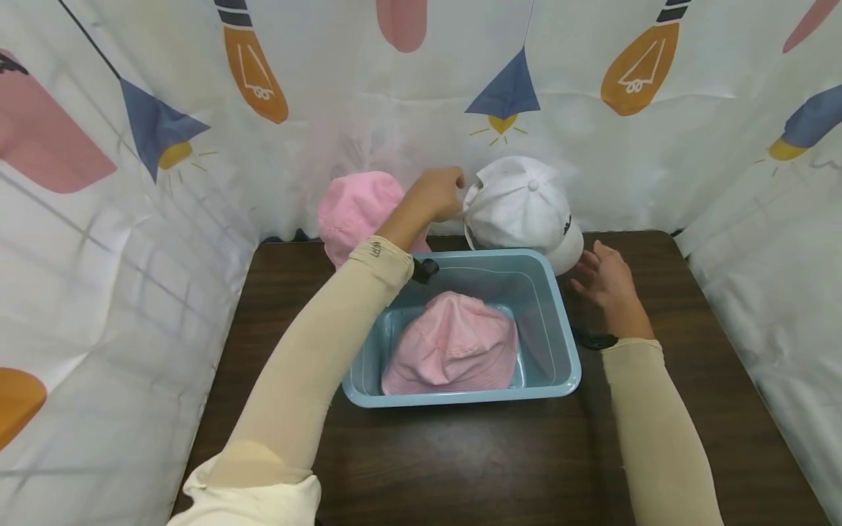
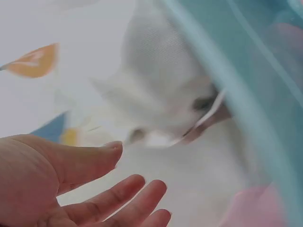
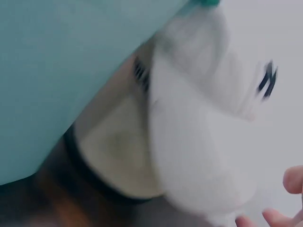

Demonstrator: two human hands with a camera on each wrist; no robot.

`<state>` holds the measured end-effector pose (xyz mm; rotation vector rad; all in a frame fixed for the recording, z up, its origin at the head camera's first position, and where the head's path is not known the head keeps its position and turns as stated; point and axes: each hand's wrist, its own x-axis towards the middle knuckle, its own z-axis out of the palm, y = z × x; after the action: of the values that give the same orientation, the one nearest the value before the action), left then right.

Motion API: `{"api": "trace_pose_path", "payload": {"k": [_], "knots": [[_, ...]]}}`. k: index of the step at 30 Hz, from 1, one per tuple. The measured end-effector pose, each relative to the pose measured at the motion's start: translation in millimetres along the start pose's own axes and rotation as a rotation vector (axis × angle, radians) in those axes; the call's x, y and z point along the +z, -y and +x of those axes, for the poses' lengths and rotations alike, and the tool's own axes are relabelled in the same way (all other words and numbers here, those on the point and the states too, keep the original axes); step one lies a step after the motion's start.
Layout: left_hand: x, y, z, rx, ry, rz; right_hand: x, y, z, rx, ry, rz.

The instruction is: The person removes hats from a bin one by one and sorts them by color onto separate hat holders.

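Note:
A white baseball cap with dark lettering sits behind the blue bin, its brim toward the right. My left hand is at the cap's left side; in the left wrist view its fingers are loosely bent, with a gap before the cap. Beside the brim is my right hand, fingers spread and nothing in them. The right wrist view shows the white brim blurred, with fingertips at the lower right. Inside the blue plastic bin lies a pale pink cap.
A brighter pink hat stands behind the bin's left corner, partly covered by my left forearm. Under the white brim shows a beige round thing with a dark edge. The dark wooden table meets a printed white curtain at the back.

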<state>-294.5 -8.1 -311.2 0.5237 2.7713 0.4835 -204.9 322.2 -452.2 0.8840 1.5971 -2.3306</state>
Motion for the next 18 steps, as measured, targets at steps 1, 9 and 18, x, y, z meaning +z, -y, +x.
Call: {"api": "trace_pose_path", "payload": {"k": [1,9,18], "knots": [[-8.2,3.0,-6.7,0.012,-0.007,-0.012,2.9,5.7,-5.1,-0.032,-0.023,-0.028],[-50.2,36.4,-79.5,0.108,-0.126,-0.088,38.4,55.8,-56.6,-0.365,-0.015,-0.242],[-12.4,79.5,-147.6,0.158,-0.215,-0.086,101.0,76.4,-118.7,-0.63,0.159,-0.804]]}}
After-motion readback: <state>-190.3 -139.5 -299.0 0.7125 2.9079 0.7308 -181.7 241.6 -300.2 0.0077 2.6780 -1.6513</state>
